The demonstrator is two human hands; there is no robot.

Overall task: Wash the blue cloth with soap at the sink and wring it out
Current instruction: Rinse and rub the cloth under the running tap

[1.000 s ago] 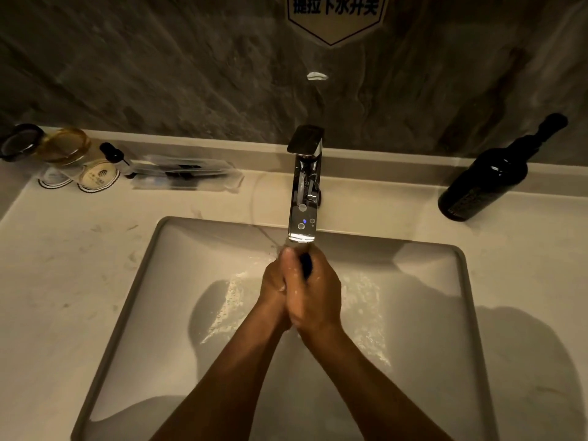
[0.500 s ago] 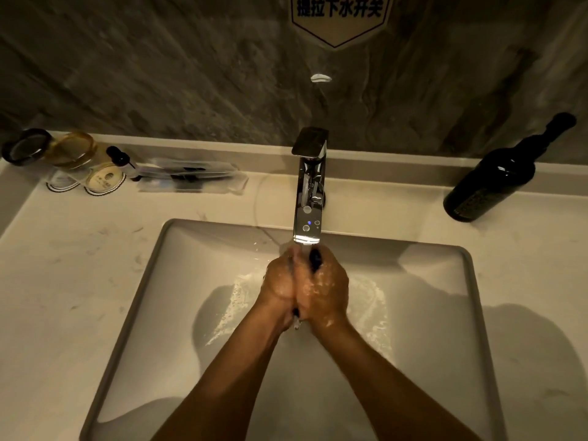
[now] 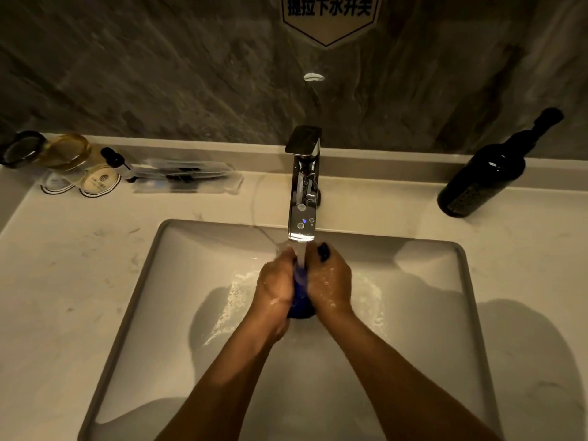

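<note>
Both hands, left hand (image 3: 275,281) and right hand (image 3: 329,278), grip blue cloth (image 3: 300,294) tight under tap (image 3: 302,198) stream; you squeeze harder, water sprays onto table (image 3: 79,275) at 9 o'clock.

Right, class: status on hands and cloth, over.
Left hand and right hand both clamped on blue cloth. Faucet running onto it. Nothing obstructing.

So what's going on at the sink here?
A person is washing a blue cloth under the running faucet. The left hand and right hand press it bunched between them over the sink, with water streaming onto it and splashing in the basin. A dark bottle stands on the counter to the right, and small jars sit at the back left.
</note>
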